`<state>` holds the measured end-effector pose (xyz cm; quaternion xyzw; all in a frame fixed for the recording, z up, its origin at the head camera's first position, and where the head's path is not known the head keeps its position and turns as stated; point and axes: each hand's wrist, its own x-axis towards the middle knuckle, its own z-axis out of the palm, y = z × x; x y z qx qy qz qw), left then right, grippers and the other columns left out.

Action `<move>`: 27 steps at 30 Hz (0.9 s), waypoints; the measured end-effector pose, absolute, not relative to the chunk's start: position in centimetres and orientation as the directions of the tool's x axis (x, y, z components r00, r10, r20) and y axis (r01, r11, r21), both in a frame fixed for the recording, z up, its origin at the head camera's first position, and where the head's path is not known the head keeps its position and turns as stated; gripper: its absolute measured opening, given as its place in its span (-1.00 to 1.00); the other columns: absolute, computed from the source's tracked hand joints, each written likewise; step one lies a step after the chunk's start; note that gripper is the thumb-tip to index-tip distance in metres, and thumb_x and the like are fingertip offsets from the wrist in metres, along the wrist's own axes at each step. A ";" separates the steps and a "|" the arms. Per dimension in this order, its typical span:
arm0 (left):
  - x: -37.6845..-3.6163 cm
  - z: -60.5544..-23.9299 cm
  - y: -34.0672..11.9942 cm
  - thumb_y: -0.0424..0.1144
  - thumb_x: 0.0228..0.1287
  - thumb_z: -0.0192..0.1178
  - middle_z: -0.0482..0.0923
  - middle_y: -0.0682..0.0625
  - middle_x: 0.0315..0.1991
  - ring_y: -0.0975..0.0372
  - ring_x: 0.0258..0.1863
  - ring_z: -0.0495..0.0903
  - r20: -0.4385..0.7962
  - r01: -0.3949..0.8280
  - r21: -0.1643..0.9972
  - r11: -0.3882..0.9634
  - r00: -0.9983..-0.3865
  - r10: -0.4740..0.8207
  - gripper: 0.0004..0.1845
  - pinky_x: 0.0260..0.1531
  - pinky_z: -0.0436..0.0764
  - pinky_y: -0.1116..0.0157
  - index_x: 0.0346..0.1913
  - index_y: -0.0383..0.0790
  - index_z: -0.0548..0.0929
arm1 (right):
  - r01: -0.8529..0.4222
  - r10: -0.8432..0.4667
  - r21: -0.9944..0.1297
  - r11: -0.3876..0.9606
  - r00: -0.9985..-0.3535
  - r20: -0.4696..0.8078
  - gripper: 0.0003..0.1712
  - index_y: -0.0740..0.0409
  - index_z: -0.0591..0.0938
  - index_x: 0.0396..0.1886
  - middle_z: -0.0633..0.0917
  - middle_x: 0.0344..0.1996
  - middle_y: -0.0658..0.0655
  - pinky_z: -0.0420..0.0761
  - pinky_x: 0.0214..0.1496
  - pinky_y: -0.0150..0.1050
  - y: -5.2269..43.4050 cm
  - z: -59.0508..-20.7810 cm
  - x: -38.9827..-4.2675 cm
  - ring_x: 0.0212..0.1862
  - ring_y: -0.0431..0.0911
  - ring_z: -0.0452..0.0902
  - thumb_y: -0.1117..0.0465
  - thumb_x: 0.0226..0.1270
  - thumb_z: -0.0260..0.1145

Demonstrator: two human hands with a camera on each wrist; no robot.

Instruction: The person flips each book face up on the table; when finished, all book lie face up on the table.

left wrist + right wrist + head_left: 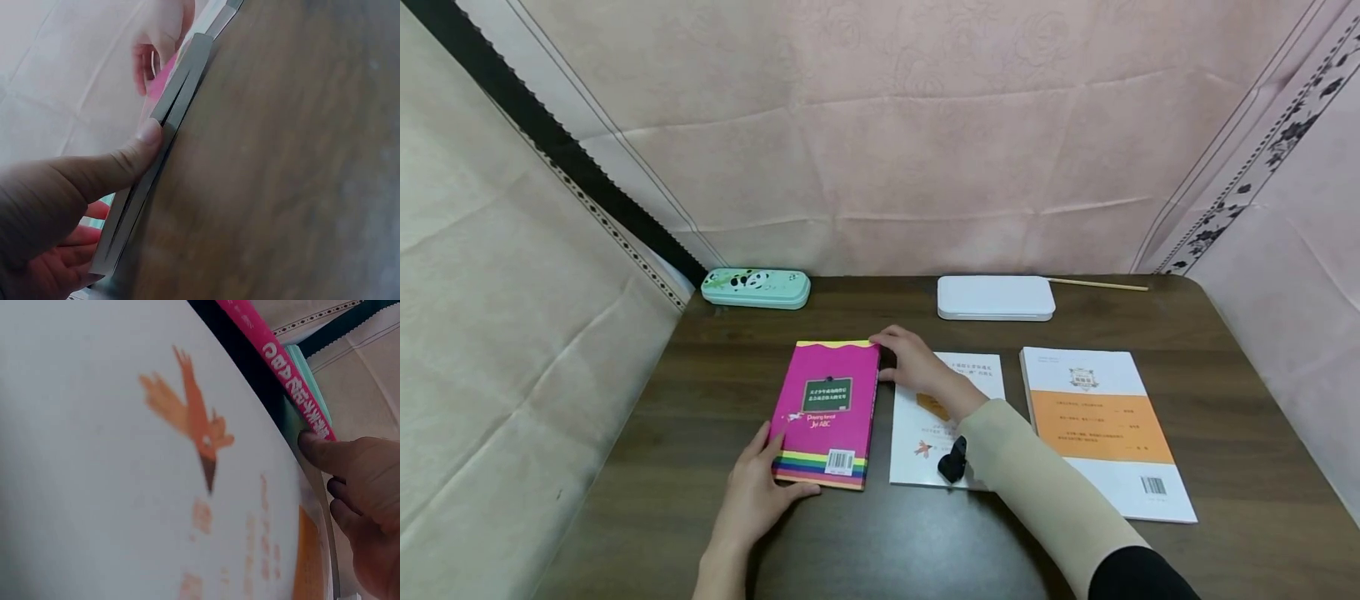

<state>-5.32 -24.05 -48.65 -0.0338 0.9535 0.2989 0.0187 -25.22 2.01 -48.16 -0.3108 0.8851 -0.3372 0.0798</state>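
A pink book [831, 437] with a rainbow stripe and a barcode lies on the table, left of centre. My left hand [751, 496] grips its lower left corner; in the left wrist view the thumb presses the book's near page edge [174, 106]. At the upper right corner my right hand [917, 367] holds the book, its thumb at the pink spine [287, 372] in the right wrist view. Beneath my right forearm lies a white book [913, 425] with an orange bird print, partly hidden by the arm.
On the right lies a white book with an orange band [1097, 421]. A mint pencil case [756, 289] with a panda print, a white case [996, 298] and a thin stick [1101, 285] line the table's back edge. Pale cloth [925, 167] hangs around the table.
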 end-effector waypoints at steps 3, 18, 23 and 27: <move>-5.2 -48.7 -24.4 0.28 -0.13 0.55 0.13 -0.41 0.51 -0.27 0.39 0.30 -0.048 -0.069 0.580 0.812 -0.998 -0.050 0.18 0.25 0.45 -0.19 0.45 -0.43 0.36 | -0.494 -0.596 -0.632 0.597 -0.800 0.061 -0.26 0.11 0.51 0.41 0.50 0.30 0.10 0.48 0.36 -0.14 2.4 -47.9 -25.3 0.31 0.00 0.42 0.08 0.25 0.50; -4.3 -48.6 -25.3 -0.36 0.08 0.54 0.63 -0.32 0.14 -0.10 0.11 0.65 0.208 0.046 0.642 0.766 -0.971 -0.116 -0.51 -0.01 0.67 0.01 0.10 -0.43 0.70 | -0.437 -0.641 -0.851 0.290 -0.750 0.166 -0.39 0.14 0.41 0.34 0.60 0.24 0.09 0.63 0.16 -0.22 4.0 -46.6 -25.8 0.20 -0.07 0.60 0.21 0.37 0.40; -4.3 -48.3 -24.9 -0.45 0.05 0.52 0.69 -0.26 0.06 -0.03 0.05 0.69 0.334 0.116 0.686 0.719 -0.927 -0.170 -0.60 -0.11 0.68 0.33 0.01 -0.39 0.76 | -0.450 -0.596 -0.874 0.184 -0.758 0.265 -0.47 0.21 0.49 0.28 0.67 0.13 0.14 0.67 0.08 -0.25 4.2 -44.9 -25.8 0.09 -0.05 0.68 0.32 0.34 0.40; -4.3 -47.9 -24.6 -0.54 0.02 0.50 0.72 -0.26 -0.01 -0.05 -0.01 0.70 0.459 0.221 0.696 0.684 -0.868 -0.187 -0.64 -0.11 0.56 0.58 -0.04 -0.42 0.77 | -0.494 -0.513 -0.847 0.197 -0.788 0.340 -0.62 0.19 0.63 0.13 0.74 -0.01 0.09 0.71 -0.03 -0.26 4.3 -43.8 -26.1 -0.08 -0.11 0.74 0.33 0.33 0.42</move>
